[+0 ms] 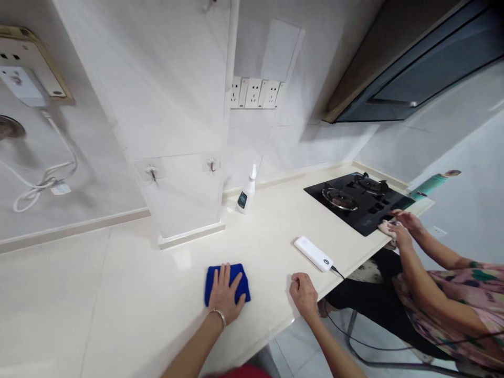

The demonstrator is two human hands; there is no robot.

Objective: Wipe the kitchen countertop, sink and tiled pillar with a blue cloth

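Observation:
My left hand [227, 295] lies flat on a folded blue cloth [244, 283], fingers spread, with a bracelet at the wrist. The cloth rests on the pale countertop [137, 294]. To the right, my right hand [304, 294] rests near the counter's front edge with its fingers curled in; I see nothing in it. Just beyond that hand lies a white power bank [313, 253] with a black cable plugged into its near end. A white spray bottle [247, 191] stands upright against the wall, farther back than both hands.
A black gas stove [358, 199] is set into the counter at the right, under a range hood [417, 68]. A seated co-worker's hands [401, 231] hold a light cloth at the stove's edge. A wall column [185, 199] juts onto the counter. The black cable hangs over the edge.

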